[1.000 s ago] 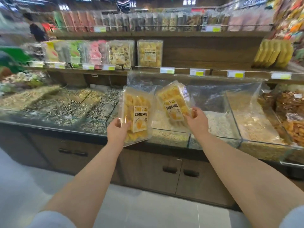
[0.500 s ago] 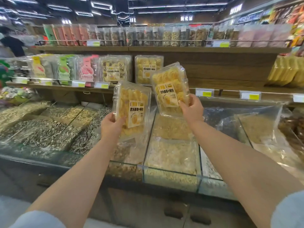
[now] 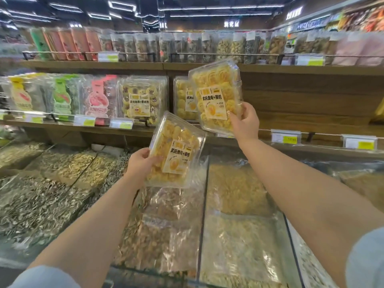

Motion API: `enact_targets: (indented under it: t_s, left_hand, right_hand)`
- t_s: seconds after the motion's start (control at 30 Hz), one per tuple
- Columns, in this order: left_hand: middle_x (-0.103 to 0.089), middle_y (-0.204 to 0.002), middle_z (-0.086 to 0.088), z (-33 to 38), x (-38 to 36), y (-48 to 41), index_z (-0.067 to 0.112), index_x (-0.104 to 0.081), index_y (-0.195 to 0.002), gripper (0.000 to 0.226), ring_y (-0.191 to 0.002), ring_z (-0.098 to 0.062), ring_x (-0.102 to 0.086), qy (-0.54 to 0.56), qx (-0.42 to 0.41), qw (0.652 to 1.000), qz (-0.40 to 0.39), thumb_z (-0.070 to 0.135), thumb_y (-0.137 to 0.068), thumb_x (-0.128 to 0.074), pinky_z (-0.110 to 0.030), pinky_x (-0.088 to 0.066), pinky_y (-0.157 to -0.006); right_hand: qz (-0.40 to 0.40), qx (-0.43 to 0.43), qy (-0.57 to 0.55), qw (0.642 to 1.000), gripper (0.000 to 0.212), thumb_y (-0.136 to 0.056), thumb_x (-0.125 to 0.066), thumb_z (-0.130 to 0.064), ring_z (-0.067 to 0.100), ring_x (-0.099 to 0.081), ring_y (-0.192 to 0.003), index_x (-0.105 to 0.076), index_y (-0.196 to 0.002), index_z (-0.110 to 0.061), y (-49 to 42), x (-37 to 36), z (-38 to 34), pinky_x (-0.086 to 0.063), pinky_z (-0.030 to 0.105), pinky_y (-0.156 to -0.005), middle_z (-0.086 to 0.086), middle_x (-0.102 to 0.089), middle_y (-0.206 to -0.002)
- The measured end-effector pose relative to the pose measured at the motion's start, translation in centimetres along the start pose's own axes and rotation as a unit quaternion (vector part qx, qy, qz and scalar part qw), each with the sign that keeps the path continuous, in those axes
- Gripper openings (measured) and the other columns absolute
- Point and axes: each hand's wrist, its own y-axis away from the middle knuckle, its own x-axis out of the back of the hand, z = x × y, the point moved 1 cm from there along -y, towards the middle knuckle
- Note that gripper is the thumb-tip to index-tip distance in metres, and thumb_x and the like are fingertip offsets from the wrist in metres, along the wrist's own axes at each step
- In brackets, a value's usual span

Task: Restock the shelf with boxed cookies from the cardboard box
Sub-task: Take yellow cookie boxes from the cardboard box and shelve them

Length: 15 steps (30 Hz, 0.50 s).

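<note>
My right hand (image 3: 244,121) is gripping the upper cookie box (image 3: 216,94) before the shelf (image 3: 295,121); my left hand (image 3: 139,165), the lower cookie box (image 3: 176,150) beneath.

The raised cookie box (image 3: 216,96), held in the right hand (image 3: 246,123), covers the right half of a shelved box (image 3: 182,100) behind it — only the left side and a slice of its label show. The backs of both held boxes are out of sight, as is any fingertip reaching behind them; the left hand (image 3: 140,166) grips the lower cookie box (image 3: 176,150). The top-shelf packs (image 3: 207,46) are smeared by blur, their contents unclear. The price tags (image 3: 285,138) are too small to read. A yellow pack (image 3: 379,109) is cut by the right edge — the left sleeve (image 3: 45,277) and right sleeve (image 3: 367,260) by the bottom.
</note>
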Motion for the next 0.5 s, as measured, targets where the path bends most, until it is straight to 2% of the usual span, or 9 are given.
enact_targets:
  t_s: [0.1, 0.23, 0.3, 0.4, 0.5]
  left_hand:
    - [-0.068, -0.086, 0.000, -0.1, 1.3, -5.0, 0.024, -0.062, -0.089, 0.019, -0.075, -0.019, -0.067, -0.006, 0.014, 0.998, -0.062, 0.008, -0.081, -0.070, -0.030, -0.051, -0.055]
    - [-0.070, -0.091, -0.007, -0.4, 2.6, -11.2, 0.016, -0.065, -0.099, 0.023, -0.080, -0.025, -0.068, -0.001, 0.028, 0.993, -0.118, 0.006, -0.079, -0.071, -0.033, -0.054, -0.060]
    - [-0.071, -0.095, -0.012, -0.9, 3.1, -13.9, 0.010, -0.066, -0.104, 0.028, -0.084, -0.030, -0.069, 0.008, 0.035, 0.990, -0.139, 0.006, -0.077, -0.072, -0.040, -0.057, -0.067]
    - [-0.072, -0.098, -0.015, -1.7, 3.7, -17.3, 0.010, -0.067, -0.100, 0.026, -0.089, -0.036, -0.068, 0.018, 0.057, 0.984, -0.167, 0.005, -0.075, -0.072, -0.053, -0.056, -0.080]
    - [-0.068, -0.096, -0.022, -2.7, 3.9, -19.3, 0.008, -0.066, -0.089, 0.018, -0.087, -0.038, -0.065, 0.041, 0.077, 0.979, -0.186, -0.001, -0.074, -0.071, -0.058, -0.053, -0.083]
  right_hand:
    - [0.008, 0.001, -0.006, 1.000, 0.041, -0.088, -0.064, -0.018, 0.006, -0.050, -0.101, -0.052, -0.127, -0.017, -2.0, -3.6, -0.3, -0.041, 0.021, -0.090, -0.010, -0.053, -0.110]
    - [0.027, -0.007, -0.015, 0.999, 0.041, -0.087, -0.064, -0.016, 0.005, -0.052, -0.099, -0.053, -0.126, -0.016, -4.6, -8.0, -0.4, -0.043, 0.022, -0.089, -0.010, -0.055, -0.108]
    - [0.039, -0.016, -0.022, 0.999, 0.041, -0.086, -0.065, -0.016, 0.006, -0.055, -0.100, -0.054, -0.126, -0.016, -5.9, -9.9, -0.2, -0.046, 0.024, -0.091, -0.009, -0.057, -0.108]
    - [0.062, -0.041, -0.035, 0.997, 0.043, -0.086, -0.067, -0.017, 0.010, -0.056, -0.105, -0.055, -0.127, -0.017, -7.6, -12.2, 0.6, -0.048, 0.027, -0.092, -0.005, -0.058, -0.115]
    - [0.076, -0.068, -0.057, 0.993, 0.039, -0.086, -0.065, -0.016, 0.013, -0.058, -0.101, -0.057, -0.124, -0.017, -8.8, -13.7, 1.3, -0.050, 0.021, -0.077, -0.002, -0.059, -0.113]
